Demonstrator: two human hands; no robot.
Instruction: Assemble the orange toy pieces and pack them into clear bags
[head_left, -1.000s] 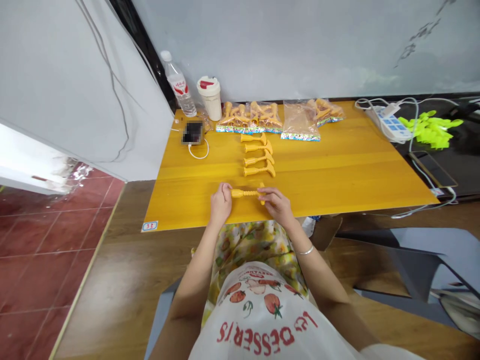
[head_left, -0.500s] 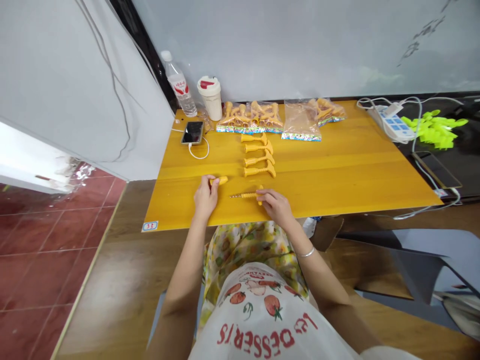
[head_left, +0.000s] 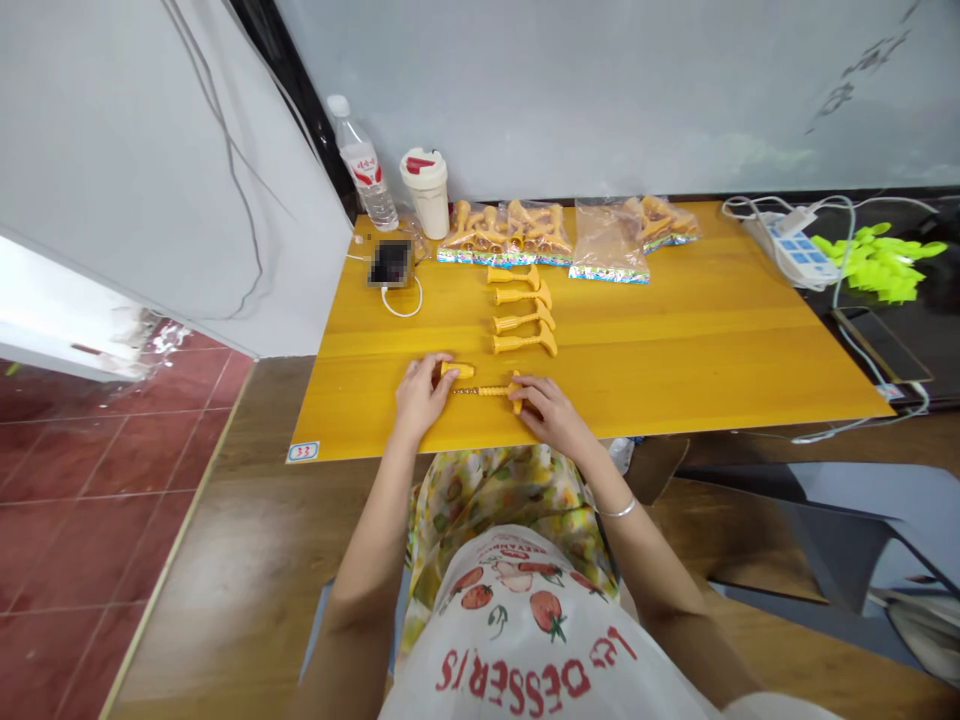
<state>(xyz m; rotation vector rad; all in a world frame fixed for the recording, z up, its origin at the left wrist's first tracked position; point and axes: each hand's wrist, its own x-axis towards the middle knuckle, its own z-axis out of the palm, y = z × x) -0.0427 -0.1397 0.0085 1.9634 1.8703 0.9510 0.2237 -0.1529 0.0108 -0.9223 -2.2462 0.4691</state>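
Note:
My left hand (head_left: 422, 396) pinches a short yellow handle sleeve (head_left: 459, 370) near the front of the table. Just right of it, my right hand (head_left: 547, 408) grips the head of a yellow hammer (head_left: 493, 391). Its bare shank lies level, ribbed yellow turning to shiny metal at the left end, which reaches close to my left fingers. The sleeve and the metal end are apart, the sleeve slightly farther back. Behind my hands several yellow hammers (head_left: 523, 343) lie in a column, heads to the right.
Clear bags (head_left: 480, 235) with yellow pieces line the back edge, one flat bag (head_left: 607, 245) among them. A water bottle (head_left: 367, 175), a cup (head_left: 427, 195) and a phone with a cable (head_left: 401, 305) stand or lie back left. At right are a power strip (head_left: 802, 255) and lime-green pieces (head_left: 877, 262).
My left hand has moved right with the handle sleeve, nearer to the shank's metal end. My right hand stays nearly in place, holding the hammer head. The whole view has shifted slightly.

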